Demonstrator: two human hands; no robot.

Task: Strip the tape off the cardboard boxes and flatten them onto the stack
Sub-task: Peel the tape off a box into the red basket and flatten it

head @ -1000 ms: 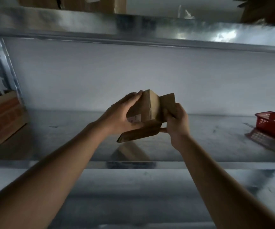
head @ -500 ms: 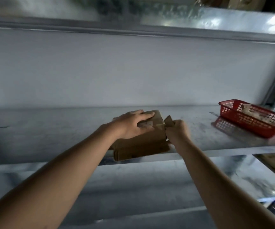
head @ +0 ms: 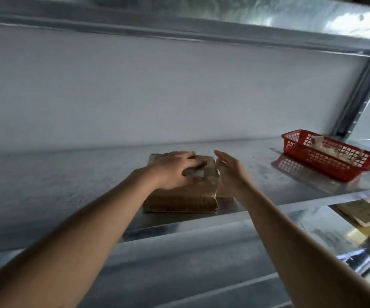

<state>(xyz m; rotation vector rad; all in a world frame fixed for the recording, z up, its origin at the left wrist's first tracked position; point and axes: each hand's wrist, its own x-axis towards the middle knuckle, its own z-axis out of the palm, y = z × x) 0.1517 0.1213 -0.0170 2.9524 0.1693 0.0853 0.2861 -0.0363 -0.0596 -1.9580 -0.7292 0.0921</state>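
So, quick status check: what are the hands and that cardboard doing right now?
Left hand pressing flat on cardboard stack. Right hand open beside it, fingers straight. Stack on metal shelf. Red basket off right, clear.

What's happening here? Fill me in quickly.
A person is flattening cardboard on a metal shelf. The left hand presses flat on top of the stack of flattened cardboard, fingers spread. The right hand is open and upright at the stack's right edge, gripping nothing. A red basket holding pale scraps sits apart, further right on the same shelf.
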